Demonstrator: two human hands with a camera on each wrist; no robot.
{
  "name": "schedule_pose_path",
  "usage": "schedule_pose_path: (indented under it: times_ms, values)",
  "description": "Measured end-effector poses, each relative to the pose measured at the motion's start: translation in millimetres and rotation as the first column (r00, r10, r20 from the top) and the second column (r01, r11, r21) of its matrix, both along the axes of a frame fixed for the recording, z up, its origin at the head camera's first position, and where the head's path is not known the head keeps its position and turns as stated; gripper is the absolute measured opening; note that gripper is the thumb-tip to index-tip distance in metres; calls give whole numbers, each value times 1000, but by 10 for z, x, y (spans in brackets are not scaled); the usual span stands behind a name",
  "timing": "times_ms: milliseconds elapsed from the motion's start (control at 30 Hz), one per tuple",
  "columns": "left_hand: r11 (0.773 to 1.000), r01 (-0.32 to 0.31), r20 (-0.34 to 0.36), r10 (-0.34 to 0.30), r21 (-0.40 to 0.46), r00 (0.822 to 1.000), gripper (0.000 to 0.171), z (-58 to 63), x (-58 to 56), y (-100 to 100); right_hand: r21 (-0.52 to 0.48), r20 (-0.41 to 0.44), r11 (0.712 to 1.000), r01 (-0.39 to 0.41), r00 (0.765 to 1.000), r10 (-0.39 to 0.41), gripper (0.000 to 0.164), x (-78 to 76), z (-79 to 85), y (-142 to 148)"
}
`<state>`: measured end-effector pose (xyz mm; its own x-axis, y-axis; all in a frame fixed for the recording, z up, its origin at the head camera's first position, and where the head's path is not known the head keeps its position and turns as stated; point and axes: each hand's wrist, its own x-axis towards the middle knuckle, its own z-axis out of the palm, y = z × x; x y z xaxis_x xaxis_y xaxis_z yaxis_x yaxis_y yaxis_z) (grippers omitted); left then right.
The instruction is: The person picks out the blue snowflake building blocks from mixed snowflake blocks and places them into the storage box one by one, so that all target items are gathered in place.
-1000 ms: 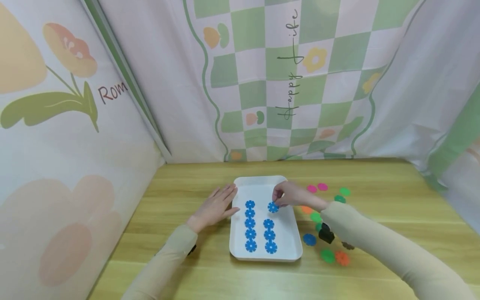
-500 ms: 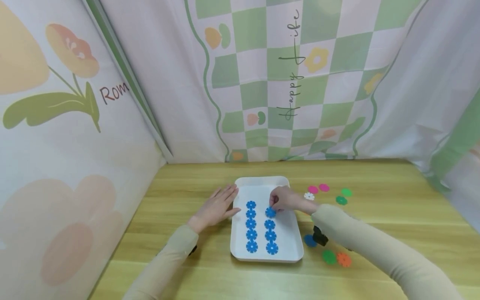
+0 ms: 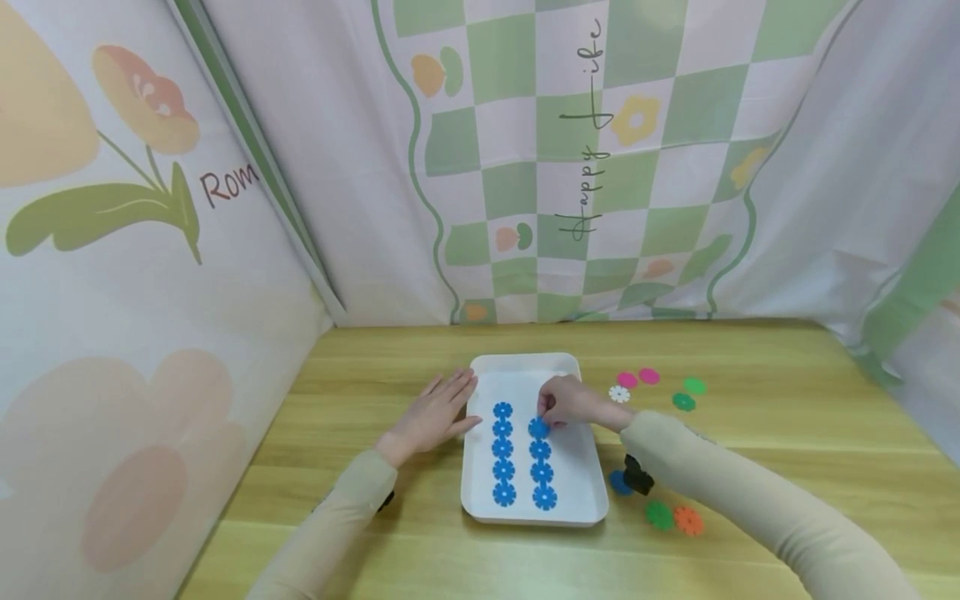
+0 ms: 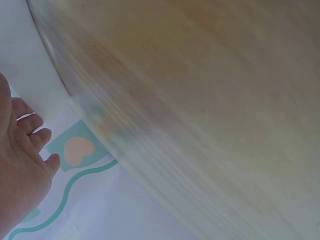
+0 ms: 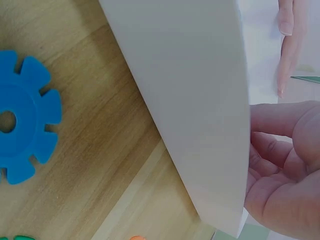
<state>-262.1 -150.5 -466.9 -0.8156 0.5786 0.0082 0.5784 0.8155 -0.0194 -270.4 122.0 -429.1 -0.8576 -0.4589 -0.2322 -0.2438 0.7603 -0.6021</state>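
A white tray (image 3: 517, 507) lies on the wooden table, holding two columns of blue notched flower discs. The left column (image 3: 503, 448) has several discs in a line. In the right column, several discs (image 3: 541, 472) run up to a far blue disc (image 3: 537, 427), which my right hand (image 3: 573, 402) pinches between thumb and finger. Whether that disc is joined to its neighbour is hard to tell. My left hand (image 3: 433, 417) rests with straight fingers on the tray's left rim. In the right wrist view the tray wall (image 5: 185, 95) hides the right fingertips (image 5: 272, 120).
Right of the tray lie loose discs: pink (image 3: 648, 377), white (image 3: 618, 393), green (image 3: 683, 402), orange (image 3: 687, 521) and a blue one (image 3: 621, 482) partly behind the wrist camera (image 3: 638, 475). A printed curtain (image 3: 502, 283) hangs behind the table.
My right hand has moved left and slightly nearer with its blue disc, bringing it from a gap above the right column to the column's far end. The left hand stays put.
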Motion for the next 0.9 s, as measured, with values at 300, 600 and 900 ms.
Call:
schedule_pose_path:
  times_ms: [300, 600, 900]
  values:
    - [1000, 18, -15, -18, 15, 1000, 74, -13, -8, -4, -21, -52, 1000, -4, 999, 3, 3, 4, 13, 53]
    - [1000, 16, -9, -16, 26, 1000, 74, -6, -13, -6, -52, -76, 998, -31, 997, 27, 5, 86, 152, 237]
    - [1000, 15, -11, -15, 21, 1000, 74, -9, -11, 2, -94, -145, 994, -53, 989, 39, 7, 266, 252, 550]
